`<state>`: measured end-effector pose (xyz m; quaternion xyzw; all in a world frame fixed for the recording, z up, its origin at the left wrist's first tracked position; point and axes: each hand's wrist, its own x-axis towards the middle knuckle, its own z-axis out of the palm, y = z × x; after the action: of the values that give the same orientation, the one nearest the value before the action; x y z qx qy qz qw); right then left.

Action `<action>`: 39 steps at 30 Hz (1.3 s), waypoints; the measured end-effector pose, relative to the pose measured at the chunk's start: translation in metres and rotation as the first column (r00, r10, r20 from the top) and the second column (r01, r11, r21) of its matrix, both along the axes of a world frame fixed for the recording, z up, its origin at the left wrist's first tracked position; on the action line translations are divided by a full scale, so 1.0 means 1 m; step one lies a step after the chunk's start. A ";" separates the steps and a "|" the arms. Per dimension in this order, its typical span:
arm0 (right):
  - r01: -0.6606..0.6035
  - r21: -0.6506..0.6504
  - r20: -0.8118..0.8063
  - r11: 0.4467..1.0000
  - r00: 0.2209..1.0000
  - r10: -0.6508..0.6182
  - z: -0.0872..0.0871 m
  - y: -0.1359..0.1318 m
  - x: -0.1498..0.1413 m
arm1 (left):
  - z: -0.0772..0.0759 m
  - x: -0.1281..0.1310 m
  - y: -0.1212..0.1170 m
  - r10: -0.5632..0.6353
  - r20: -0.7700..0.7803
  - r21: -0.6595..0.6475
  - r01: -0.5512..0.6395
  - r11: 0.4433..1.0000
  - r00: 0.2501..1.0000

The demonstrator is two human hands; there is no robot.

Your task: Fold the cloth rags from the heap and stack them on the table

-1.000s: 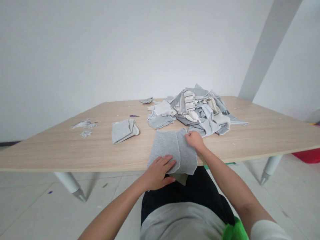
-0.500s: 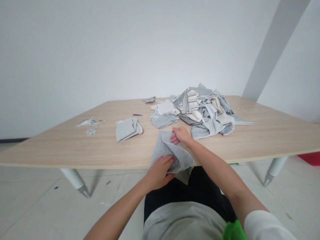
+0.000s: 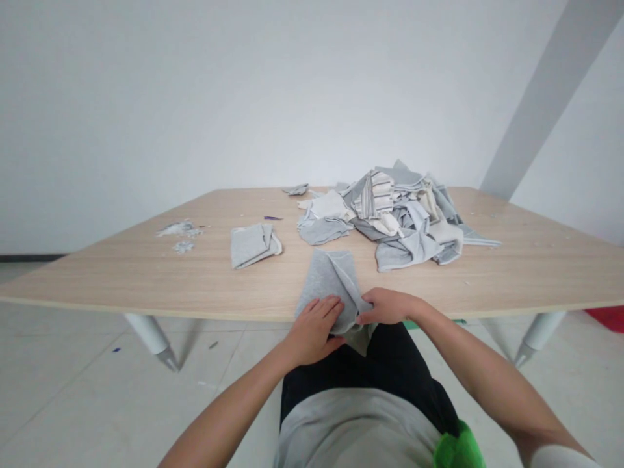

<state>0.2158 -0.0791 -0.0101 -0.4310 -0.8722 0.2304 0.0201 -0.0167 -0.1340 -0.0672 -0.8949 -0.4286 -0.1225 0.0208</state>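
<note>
A grey piece of cloth (image 3: 324, 276) lies at the table's front edge, with a flap folded across it and its lower end hanging over the edge. My left hand (image 3: 316, 328) rests on its lower left part, fingers stretched out over the fabric and the thumb apart, lower down. On the other side my right hand (image 3: 387, 307) pinches the right edge of the flap between thumb and fingers. To the left lies a folded grey cloth (image 3: 251, 245).
A heap of grey, white and striped cloth pieces (image 3: 414, 218) covers the table (image 3: 146, 283) at the back right. White scraps (image 3: 180, 229) lie at the left. Behind the folded cloth is a small dark purple tool (image 3: 273, 218). A small grey scrap (image 3: 296, 190) sits near the wall.
My right hand has moved from the cloth's top edge down to its right side, bringing the flap along. My left hand stays on the cloth. The view has shifted slightly.
</note>
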 end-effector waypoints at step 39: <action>0.443 -0.687 -0.571 0.577 0.163 -0.805 -0.028 0.003 0.015 | 0.049 -0.022 0.016 0.407 0.776 -0.248 -0.360 0.900 0.482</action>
<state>0.2313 -0.0762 -0.0381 -0.5772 -0.4113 0.5344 0.4605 -0.0382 -0.1182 -0.0185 -0.6191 -0.5807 -0.4993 -0.1738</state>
